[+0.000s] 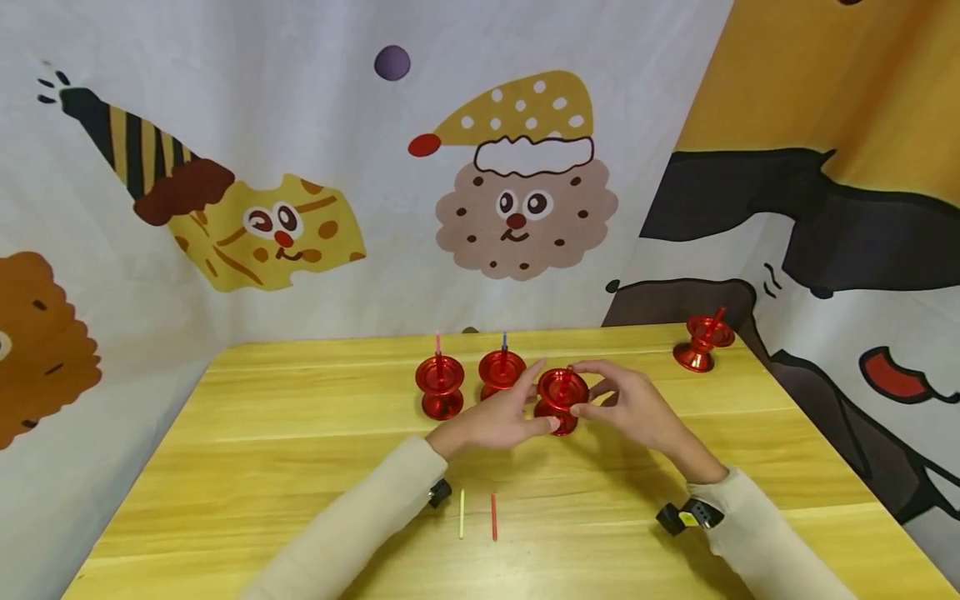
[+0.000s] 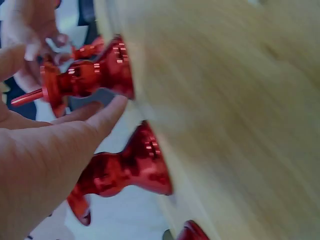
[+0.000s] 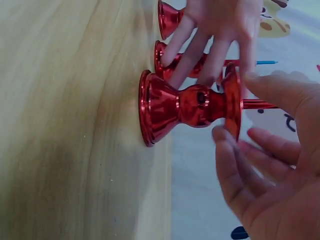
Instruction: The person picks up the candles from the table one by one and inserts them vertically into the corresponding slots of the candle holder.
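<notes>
A shiny red candle holder [image 1: 564, 402] stands upright on the table between the two hands. My right hand [image 1: 630, 404] holds its upper dish, thumb and curved fingers on either side of the rim, as the right wrist view shows. On the other side my left hand [image 1: 495, 419] has its fingers stretched out beside the holder's stem and base, thumb near the foot. A thin red stem [image 3: 255, 104] rises from this dish. Just left, a second holder [image 1: 495, 367] carries a blue candle [image 1: 505, 341] and is partly hidden by the left hand. A third holder [image 1: 440, 377] carries a pink candle [image 1: 438, 343].
Nearer the front lie a yellow candle [image 1: 461, 514] and a red candle [image 1: 494, 517], side by side. Another red holder [image 1: 702, 342] with a red stem stands at the back right corner of the wooden table [image 1: 300, 433]. A cartoon-printed curtain [image 1: 360, 133] hangs behind.
</notes>
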Demonstrator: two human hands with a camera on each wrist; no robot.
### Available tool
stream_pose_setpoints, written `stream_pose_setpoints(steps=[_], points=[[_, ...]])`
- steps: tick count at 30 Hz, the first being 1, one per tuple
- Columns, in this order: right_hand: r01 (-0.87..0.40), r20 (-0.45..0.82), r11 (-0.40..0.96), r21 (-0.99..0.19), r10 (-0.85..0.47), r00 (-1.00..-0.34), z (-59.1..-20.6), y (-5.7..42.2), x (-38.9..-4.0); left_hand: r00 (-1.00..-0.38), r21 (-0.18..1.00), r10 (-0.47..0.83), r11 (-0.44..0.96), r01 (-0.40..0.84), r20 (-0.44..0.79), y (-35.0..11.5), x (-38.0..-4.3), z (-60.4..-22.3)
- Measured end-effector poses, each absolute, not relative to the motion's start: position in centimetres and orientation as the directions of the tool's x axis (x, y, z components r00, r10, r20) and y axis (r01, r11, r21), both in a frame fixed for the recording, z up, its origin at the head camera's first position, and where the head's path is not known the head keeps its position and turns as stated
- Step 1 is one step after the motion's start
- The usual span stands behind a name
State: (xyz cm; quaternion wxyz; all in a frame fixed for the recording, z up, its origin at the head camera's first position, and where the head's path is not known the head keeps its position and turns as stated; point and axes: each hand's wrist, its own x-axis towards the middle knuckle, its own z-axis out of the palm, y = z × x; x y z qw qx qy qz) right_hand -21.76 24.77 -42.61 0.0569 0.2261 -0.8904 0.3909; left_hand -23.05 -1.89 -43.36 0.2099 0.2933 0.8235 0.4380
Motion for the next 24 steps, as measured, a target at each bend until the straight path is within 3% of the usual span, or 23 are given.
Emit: stream_pose_setpoints(steps=[6,9,15,20,24], points=[[-0.427,0.349,0.64,-0.638,-0.254,-0.902,-41.7,24.2,-19.4,-0.727,0.847,0.676,0.451,0.281,-0.119,-1.3,-23.9,-44.1],[-0.49,0.347,0.604,-0.629,-0.346,-0.872,-41.7,22.9,-17.9,-0.732,0.844,0.671,0.457,0.281,-0.119,-1.1,-24.2,-44.1],[-0.54,0.171,0.495,-0.681,-0.61,-0.774,-43.1,19.2,-14.9,-0.74,0.853,0.665,0.44,0.28,-0.1,-0.8,-24.5,-44.4],[-0.516,0.066,0.483,-0.707,-0.681,-0.729,-44.0,16.6,-13.6,-0.733,0.861,0.675,0.418,0.288,-0.082,-0.7,-24.8,-45.0],[-0.515,0.059,0.501,-0.695,-0.674,-0.736,-44.8,15.2,-13.3,-0.725,0.858,0.683,0.424,0.29,-0.093,-0.8,-24.9,-45.2]])
